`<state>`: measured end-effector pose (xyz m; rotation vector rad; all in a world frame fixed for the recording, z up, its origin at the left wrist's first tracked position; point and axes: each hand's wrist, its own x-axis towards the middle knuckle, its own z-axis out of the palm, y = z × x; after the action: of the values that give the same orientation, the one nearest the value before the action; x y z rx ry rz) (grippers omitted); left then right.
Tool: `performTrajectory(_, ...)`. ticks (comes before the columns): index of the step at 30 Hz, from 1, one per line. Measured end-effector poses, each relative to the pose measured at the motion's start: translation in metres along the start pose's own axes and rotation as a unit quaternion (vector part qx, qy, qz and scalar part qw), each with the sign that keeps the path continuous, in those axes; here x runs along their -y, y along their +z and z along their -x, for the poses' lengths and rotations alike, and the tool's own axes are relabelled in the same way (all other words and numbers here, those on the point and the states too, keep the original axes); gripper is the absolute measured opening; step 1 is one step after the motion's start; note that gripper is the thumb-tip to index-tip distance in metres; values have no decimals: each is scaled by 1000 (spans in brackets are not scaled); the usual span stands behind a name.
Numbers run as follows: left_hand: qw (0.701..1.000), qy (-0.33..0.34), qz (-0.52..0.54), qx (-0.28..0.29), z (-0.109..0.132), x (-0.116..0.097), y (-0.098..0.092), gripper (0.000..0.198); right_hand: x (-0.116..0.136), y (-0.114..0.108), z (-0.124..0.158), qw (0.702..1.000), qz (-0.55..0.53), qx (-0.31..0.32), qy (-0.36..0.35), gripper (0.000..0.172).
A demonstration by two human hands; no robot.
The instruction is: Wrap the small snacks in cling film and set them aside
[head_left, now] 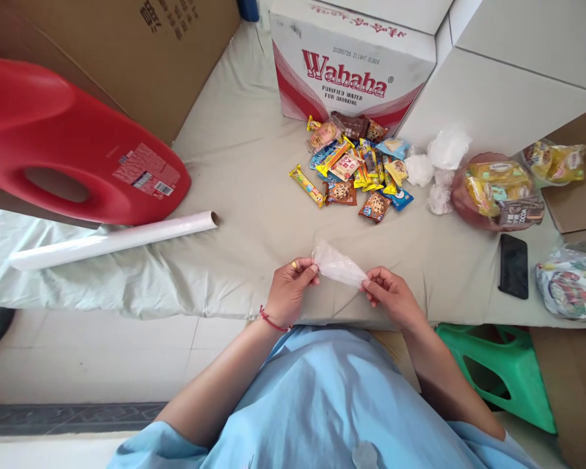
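A clear, thin plastic bag [340, 263] is stretched between my two hands, just over the front part of the cloth-covered surface. My left hand [295, 281] pinches one end between thumb and fingers; it wears a ring and a red cord at the wrist. The other, narrower end is pinched in my right hand [385, 291]. Beyond the bag lies a pile of small wrapped snacks [354, 163], among them cookie packets [375, 206] and a yellow snack stick [306, 185]. Crumpled white plastic bags [442, 159] sit to the right of the pile.
A Wahaha carton [356, 71] stands behind the snacks. On the left are a large red jug [68, 143] and a white roll [117, 240]. Farther right are a bowl of snacks [461, 212], a black phone [514, 266], a packed bag [571, 283] and a green stool [532, 384].
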<state>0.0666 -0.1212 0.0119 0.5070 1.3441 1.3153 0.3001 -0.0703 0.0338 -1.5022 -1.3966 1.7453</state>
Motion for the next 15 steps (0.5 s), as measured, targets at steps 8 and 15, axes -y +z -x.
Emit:
performTrajectory(8,995,5,-73,66,8,-11,7,29,19,14,0,868,335,-76,-359,35)
performTrajectory(15,1000,3,-20,15,9,-11,-3,32,24,23,-23,947,124,-105,-276,13)
